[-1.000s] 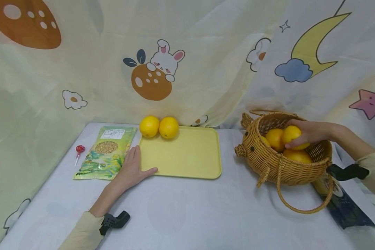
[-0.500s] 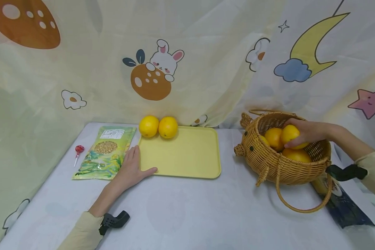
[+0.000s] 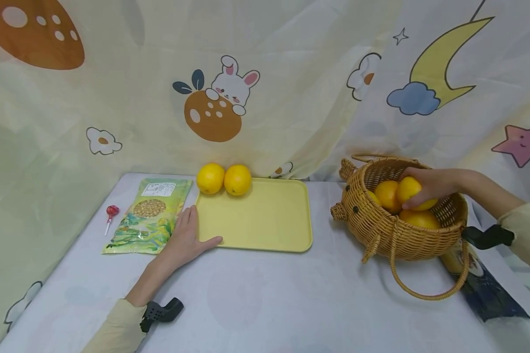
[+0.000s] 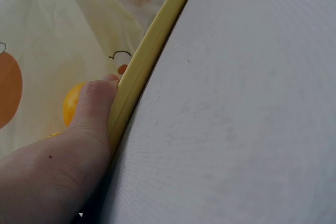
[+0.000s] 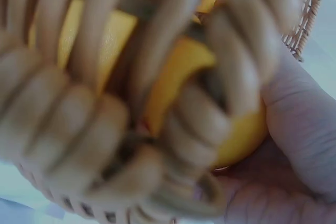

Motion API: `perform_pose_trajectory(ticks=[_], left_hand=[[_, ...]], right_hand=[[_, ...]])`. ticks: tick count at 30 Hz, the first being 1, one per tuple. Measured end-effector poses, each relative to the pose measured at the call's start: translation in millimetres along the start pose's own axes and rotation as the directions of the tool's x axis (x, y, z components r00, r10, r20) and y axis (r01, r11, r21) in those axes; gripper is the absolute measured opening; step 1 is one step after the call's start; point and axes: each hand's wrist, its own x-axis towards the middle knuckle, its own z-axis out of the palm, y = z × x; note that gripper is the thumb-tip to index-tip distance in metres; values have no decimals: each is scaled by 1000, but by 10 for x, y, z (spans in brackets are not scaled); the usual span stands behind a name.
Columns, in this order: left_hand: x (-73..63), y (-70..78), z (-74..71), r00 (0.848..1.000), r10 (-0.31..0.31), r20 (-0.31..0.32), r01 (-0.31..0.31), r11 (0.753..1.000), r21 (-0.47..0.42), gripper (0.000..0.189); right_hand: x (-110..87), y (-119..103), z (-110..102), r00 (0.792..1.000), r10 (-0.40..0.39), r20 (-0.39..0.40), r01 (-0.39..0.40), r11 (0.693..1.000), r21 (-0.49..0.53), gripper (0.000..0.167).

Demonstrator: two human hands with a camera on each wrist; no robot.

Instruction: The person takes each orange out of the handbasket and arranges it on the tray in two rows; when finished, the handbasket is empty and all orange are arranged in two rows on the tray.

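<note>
My left hand [image 3: 187, 238] rests at the near left corner of a yellow tray [image 3: 274, 215], fingers straight along its left side and thumb along its front edge. In the left wrist view the thumb [image 4: 97, 100] lies against the tray's rim [image 4: 139, 69]. Two oranges [image 3: 238, 180] sit side by side at the tray's far left corner. On the right, my right hand [image 3: 430, 185] reaches into a wicker basket [image 3: 382, 233] shaped like a pig and grips an orange [image 3: 410, 190]. Other oranges [image 3: 419, 219] lie around it. Wicker blocks much of the right wrist view.
A green bag of beans [image 3: 149, 208] lies left of the tray, with a red lollipop [image 3: 112, 211] beyond it. Partly under the basket is a dark packet [image 3: 490, 294]. The basket's rope handle [image 3: 428, 297] hangs toward the front. A printed curtain [image 3: 291, 98] stands behind the table.
The right wrist has shifted slightly up and inward while the hand stays on the same orange. The left hand, tray and other things hold their places.
</note>
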Motion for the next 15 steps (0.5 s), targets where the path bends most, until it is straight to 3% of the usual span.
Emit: perform_pose_trajectory(ticks=[8, 15], left_hand=[[6, 1, -11, 1000, -3, 2, 3, 1000, 1, 121], [-2, 13, -11, 1000, 7, -9, -7, 1000, -3, 119]], right_hand=[[2, -61, -56, 999, 22, 31, -21, 999, -32, 79], [29, -104, -94, 990, 60, 131, -66, 997, 45, 85]])
